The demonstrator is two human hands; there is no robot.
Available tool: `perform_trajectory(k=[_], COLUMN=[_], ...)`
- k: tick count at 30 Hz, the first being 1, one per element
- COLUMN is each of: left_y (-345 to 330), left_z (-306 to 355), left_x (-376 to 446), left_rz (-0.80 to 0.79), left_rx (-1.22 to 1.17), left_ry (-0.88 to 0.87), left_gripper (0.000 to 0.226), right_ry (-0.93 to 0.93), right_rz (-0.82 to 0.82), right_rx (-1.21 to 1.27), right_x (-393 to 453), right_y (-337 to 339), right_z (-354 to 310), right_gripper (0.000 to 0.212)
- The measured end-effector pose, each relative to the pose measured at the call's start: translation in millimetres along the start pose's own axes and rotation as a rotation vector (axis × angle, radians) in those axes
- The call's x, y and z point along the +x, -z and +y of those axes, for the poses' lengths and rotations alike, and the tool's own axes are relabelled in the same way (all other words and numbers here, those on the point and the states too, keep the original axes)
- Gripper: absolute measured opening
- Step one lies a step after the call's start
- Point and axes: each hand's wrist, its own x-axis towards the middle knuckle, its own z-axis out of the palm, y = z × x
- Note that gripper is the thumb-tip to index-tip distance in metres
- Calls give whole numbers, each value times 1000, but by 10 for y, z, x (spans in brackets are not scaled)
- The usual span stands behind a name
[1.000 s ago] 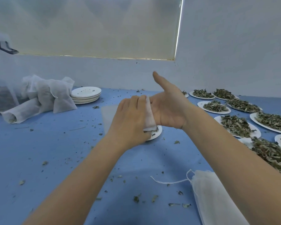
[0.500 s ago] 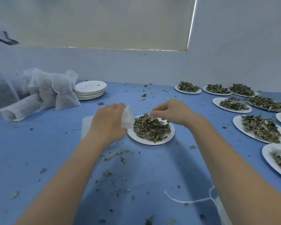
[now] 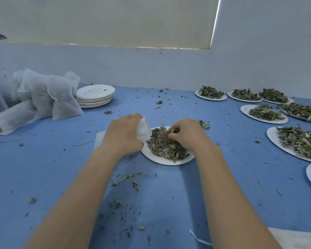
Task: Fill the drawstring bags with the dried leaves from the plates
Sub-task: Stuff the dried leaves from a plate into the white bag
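A white paper plate [image 3: 156, 159] heaped with dried leaves [image 3: 166, 146] lies on the blue table in the middle of the view. My left hand [image 3: 123, 134] grips the mouth of a white drawstring bag [image 3: 144, 129] at the plate's left edge; the rest of the bag lies flat behind my wrist. My right hand [image 3: 187, 135] reaches into the heap, its fingers curled around a pinch of leaves. Several more plates of leaves [image 3: 266, 114] are spread along the right side.
A stack of emptied plates [image 3: 95, 96] stands at the back left beside a pile of filled white bags [image 3: 43, 97]. Another white bag with a loose drawstring [image 3: 294, 239] lies at the near right. Leaf crumbs are scattered over the table.
My right hand came down from above the plate into the leaf heap and closed on leaves. My left hand kept hold of the bag beside the plate. The view shifted closer.
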Motion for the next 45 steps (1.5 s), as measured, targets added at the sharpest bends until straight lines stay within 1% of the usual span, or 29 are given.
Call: perform_trajectory(k=[5, 10, 13, 16, 18, 21, 24, 26, 30, 33, 34, 37, 40, 42, 45], left_y=[23, 21, 12, -15, -41, -65, -77, -76, -57, -56, -58, -59, -54, -41, 3], left_z=[-34, -11, 27, 46, 61, 110, 172, 212, 229, 182, 172, 186, 238, 246, 170], left_x=[65, 63, 84, 106, 112, 107, 93, 86, 94, 90, 86, 77, 73, 76, 82], left_rz=[-19, -19, -15, 3, 15, 36, 68, 76, 93, 105, 109, 126, 153, 151, 149], left_rx=[-17, -71, -93, -101, -107, -143, -179, -193, -171, -144, -139, -142, -199, -235, -192], left_ry=[-2, 4, -15, -24, -31, -38, -45, -53, -51, -21, -14, -14, -32, -33, 7], left_gripper=[48, 48, 49, 50, 50, 48, 43, 39, 42, 40, 40, 38, 38, 38, 38], right_ry=[37, 98, 149, 185, 210, 230, 237, 231, 157, 111, 99, 137, 222, 269, 247], right_rz=[119, 197, 155, 62, 31, -4, -26, -14, -34, -100, -113, -86, -72, -84, -38], right_rx=[72, 201, 219, 148, 108, 113, 109, 181, 414, 466, 491, 549, 437, 374, 510], right_x=[-22, -39, -48, -54, -68, -92, -110, -124, -142, -136, -138, -155, -165, -175, -185], right_y=[95, 250, 298, 287, 257, 196, 141, 121, 162, 252, 281, 307, 250, 218, 265], right_z=[65, 27, -49, -136, -192, -265, -315, -338, -325, -261, -243, -248, -339, -369, -310], right_gripper=[14, 9, 14, 10, 7, 9, 17, 18, 25, 39, 40, 26, 16, 14, 18])
